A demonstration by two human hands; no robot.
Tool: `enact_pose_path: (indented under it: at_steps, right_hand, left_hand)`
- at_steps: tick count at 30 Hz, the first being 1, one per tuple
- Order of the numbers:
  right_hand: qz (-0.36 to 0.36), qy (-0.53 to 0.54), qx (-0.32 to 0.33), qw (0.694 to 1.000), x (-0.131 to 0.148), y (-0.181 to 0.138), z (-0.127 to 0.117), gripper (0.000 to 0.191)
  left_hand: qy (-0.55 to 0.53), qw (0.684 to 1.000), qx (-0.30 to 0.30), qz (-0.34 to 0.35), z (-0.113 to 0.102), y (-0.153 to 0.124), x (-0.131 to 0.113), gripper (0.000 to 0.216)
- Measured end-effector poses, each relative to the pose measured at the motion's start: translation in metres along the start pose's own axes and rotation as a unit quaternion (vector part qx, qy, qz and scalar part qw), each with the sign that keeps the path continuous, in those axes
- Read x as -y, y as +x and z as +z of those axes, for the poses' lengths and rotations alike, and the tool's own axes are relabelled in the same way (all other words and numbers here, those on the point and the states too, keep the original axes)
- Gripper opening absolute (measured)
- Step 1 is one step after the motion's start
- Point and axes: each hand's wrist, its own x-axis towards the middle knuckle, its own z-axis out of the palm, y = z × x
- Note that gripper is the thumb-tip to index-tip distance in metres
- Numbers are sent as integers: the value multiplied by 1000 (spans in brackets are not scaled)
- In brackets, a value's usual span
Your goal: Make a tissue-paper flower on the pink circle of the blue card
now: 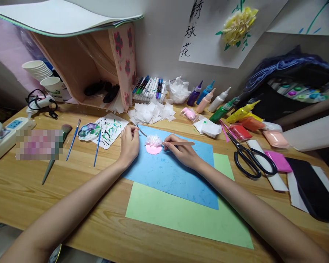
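Note:
A round pink clay-like base (154, 149) lies on the blue sheet (178, 179), its far half covered with white tissue-paper tufts (154, 140). My right hand (181, 150) is closed around a slim brown stick-like tool (186, 143), its tip by the right edge of the tufts. On the left, my left hand (130, 144) is closed, its edge on the blue sheet. A thin dark curved tool (142, 130) sticks out from its fingers towards the tufts. The grip itself is partly hidden.
A green sheet (186, 223) lies under the blue one. Cut tissue pieces (152, 111), markers (150, 87) and paint bottles (205, 100) stand behind. Black-handled scissors (248, 160) and a phone-like black slab (314, 190) lie right; brushes (97, 149) and a paint-stained paper (111, 128) left.

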Motion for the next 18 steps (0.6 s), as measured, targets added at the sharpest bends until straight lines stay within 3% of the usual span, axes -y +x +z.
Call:
enact_pose_path:
  at_steps: [7,13,18]
  right_hand:
    - [7,-39,-14,999,10,24,3,26]
    - [80,-93,20,992,14,56,7,28]
    - [32,-36,-11,999,3,44,8,31]
  left_hand:
    - [21,1000,18,11,0,-3,-4,11]
    - [40,998,29,25,0,-3,-4,12]
    - [47,998,32,23,-1,-5,-6,11]
